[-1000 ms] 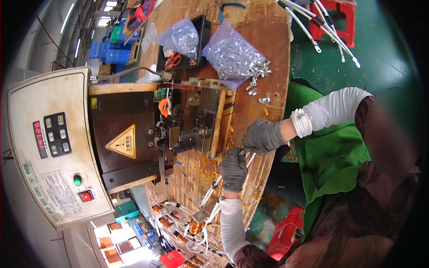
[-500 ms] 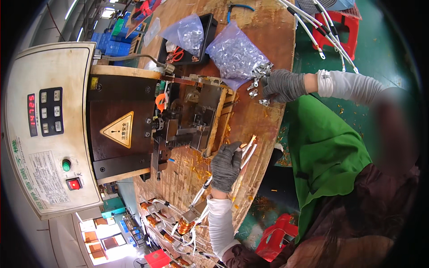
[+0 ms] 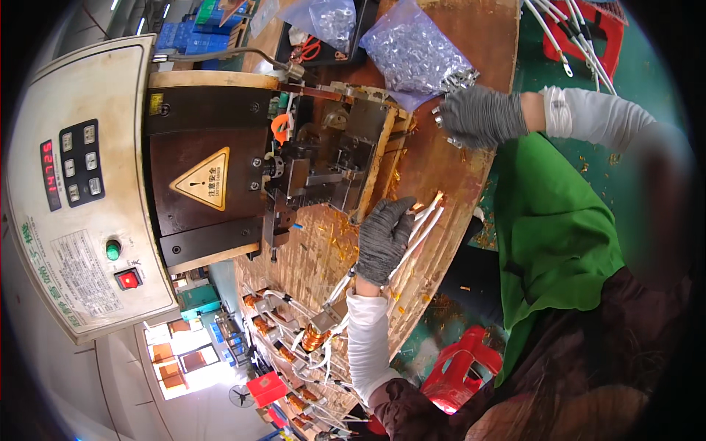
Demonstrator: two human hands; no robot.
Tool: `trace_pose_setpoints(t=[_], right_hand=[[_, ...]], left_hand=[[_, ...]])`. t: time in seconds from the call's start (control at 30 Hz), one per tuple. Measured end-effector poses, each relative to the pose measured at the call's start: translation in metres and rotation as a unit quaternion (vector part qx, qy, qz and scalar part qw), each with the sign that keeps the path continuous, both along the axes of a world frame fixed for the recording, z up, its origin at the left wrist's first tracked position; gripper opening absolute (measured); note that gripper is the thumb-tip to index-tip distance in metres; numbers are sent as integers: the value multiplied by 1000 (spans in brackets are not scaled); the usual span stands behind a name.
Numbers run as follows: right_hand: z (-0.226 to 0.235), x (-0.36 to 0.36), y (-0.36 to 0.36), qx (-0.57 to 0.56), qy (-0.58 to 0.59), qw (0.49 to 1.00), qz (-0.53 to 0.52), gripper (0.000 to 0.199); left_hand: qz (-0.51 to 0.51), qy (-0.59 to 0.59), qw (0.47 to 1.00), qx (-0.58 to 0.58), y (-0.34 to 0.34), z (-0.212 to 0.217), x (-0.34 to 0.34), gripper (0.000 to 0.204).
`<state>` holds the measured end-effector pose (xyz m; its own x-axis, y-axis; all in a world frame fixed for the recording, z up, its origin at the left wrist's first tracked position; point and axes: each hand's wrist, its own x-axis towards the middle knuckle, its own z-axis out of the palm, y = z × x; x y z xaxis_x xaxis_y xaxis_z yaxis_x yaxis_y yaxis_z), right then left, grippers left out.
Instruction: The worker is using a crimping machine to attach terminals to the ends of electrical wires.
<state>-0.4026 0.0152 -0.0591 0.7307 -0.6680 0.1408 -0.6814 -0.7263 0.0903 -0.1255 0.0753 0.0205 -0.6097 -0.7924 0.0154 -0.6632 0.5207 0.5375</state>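
My left hand [image 3: 384,241], in a dark grey knit glove, is closed around white cables [image 3: 416,241] whose stripped copper ends stick out past the fingers. Above it in the picture, my right hand [image 3: 482,116], gloved the same way, lies over loose metal cable lugs [image 3: 454,142] on the table. Its fingers are bent and close together; the fingertips are partly hidden, so what they pinch cannot be made out. An open clear bag full of lugs [image 3: 415,55] touches this spot, its mouth toward the right hand.
A crimping machine [image 3: 213,176] with a control panel [image 3: 73,165] fills the left. Behind the bag sits a black tray [image 3: 362,45] with red-handled scissors [image 3: 309,50]. Copper coils with white leads [image 3: 314,338] lie at the lower table. Red stools [image 3: 463,367] stand on the green floor.
The whole view has shifted, so the scene sits higher and farther right. My right hand has moved slightly left over the loose lugs. My left hand keeps its grip on the cables.
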Motion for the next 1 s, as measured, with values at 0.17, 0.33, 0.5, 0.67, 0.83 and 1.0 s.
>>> trace_pose_setpoints(t=[0.17,0.33,0.5,0.67,0.83,1.0], right_hand=[[5,11,15,263,-481,835,49,15],[-5,55,50,550,-616,562,42,10],[-8,74,59,597,-650,470,22,10],[-10,81,65,571,-683,456,-23,13],[-2,89,66,589,-685,428,-15,13],[-7,85,68,589,-705,396,-12,13]], left_hand=[[-12,10,999,43,-5,1,-11,23],[-15,2,1000,19,-6,-3,-5,20],[24,28,999,-8,-2,7,-5,17],[20,24,999,-17,-5,3,-6,17],[50,22,998,-41,2,8,-5,18],[36,13,998,-53,1,4,-12,18]])
